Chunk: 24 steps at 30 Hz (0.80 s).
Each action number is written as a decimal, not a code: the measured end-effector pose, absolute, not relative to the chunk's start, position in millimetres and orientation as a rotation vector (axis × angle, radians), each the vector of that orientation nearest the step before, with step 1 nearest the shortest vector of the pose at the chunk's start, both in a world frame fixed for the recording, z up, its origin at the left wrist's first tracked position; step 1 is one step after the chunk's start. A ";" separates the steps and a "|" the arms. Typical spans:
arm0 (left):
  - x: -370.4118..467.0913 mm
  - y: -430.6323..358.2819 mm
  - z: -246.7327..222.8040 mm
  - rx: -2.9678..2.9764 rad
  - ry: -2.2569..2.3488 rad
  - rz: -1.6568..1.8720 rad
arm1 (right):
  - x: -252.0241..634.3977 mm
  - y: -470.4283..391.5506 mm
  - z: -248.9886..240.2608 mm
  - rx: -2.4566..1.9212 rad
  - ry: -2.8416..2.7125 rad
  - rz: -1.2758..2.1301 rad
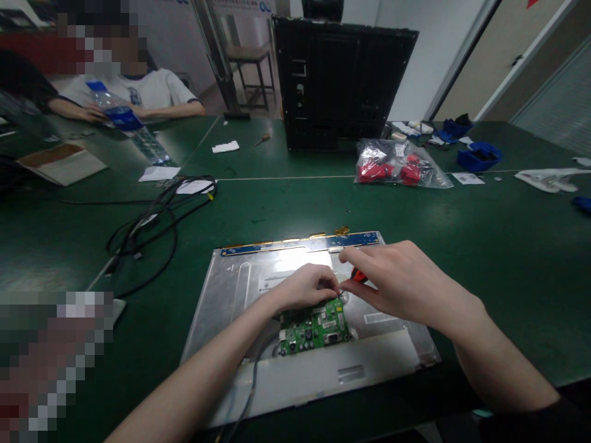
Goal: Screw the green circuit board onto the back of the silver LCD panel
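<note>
A metal-backed display panel (221, 295) lies on the green table with a blue circuit strip (351, 239) along its far edge. On its middle sits a green circuit board (314, 326). My right hand (401, 283) is closed around a small screwdriver with a red and black handle (357, 275), its tip pointing at the board's far right corner. At that same corner the fingertips of my left hand (309, 286) are pinched together. Whatever they hold, if anything, is too small to make out. A dark cable (253, 375) runs from the board's left side toward me.
Behind the panel stands a large black screen back (341, 86). Beside it lie a clear bag of red parts (399, 166) and blue items (478, 157). Black cables (170, 209) coil at left, near a water bottle (132, 123). Across the table sits a person (157, 92).
</note>
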<state>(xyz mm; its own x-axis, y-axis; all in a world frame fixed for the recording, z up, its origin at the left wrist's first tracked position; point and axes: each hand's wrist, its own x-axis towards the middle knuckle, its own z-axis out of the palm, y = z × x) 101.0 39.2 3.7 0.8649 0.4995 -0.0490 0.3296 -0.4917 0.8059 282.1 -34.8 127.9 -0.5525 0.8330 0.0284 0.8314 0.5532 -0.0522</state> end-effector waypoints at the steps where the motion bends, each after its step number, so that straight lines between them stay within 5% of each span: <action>1: 100.9 39.4 3.3 2.130 0.598 0.242 | 281.8 -34.9 128.6 -1.456 -2.728 0.061; 24: 100.1 39.2 1.9 2.112 0.604 0.233 | 283.3 -35.0 129.4 -1.401 -2.729 0.089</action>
<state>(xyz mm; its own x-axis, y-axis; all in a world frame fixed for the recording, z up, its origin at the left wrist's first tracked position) 100.1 39.2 1.9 0.8629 0.5021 -0.0583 0.3324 -0.4768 0.8137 283.3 -35.0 129.4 -0.5810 0.8130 0.0377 0.8088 0.5819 -0.0848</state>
